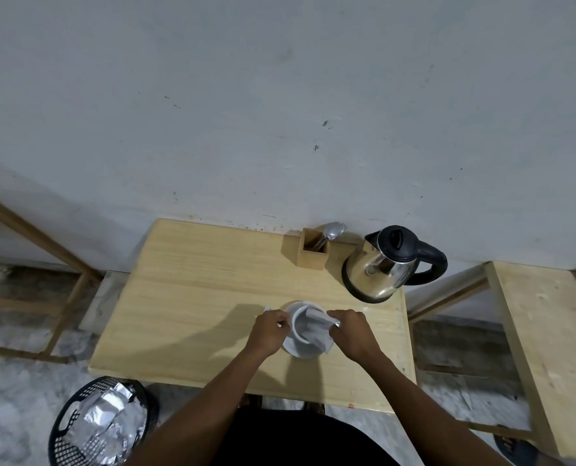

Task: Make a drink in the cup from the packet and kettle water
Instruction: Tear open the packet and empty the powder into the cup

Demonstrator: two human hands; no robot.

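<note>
Inside of the white cup [302, 326] hidden by the tilted packet [317, 322]; powder not visible. Left hand [269, 331] closed on a small torn white strip, just beside the cup rim. Right hand [349, 331] pinching the packet over the cup, near the table [196, 297] middle. Behind, steel kettle [387, 264] at the right, wooden holder [312, 250] with spoons beside. Below left, black basket [101, 428] with foil wrappers, partly cut off.

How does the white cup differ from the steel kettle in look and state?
The white cup is open-topped, while the steel kettle has a closed black lid. The cup stands on a white saucer between both hands; the kettle stands untouched near the wall. Both are upright on the wooden table.
</note>
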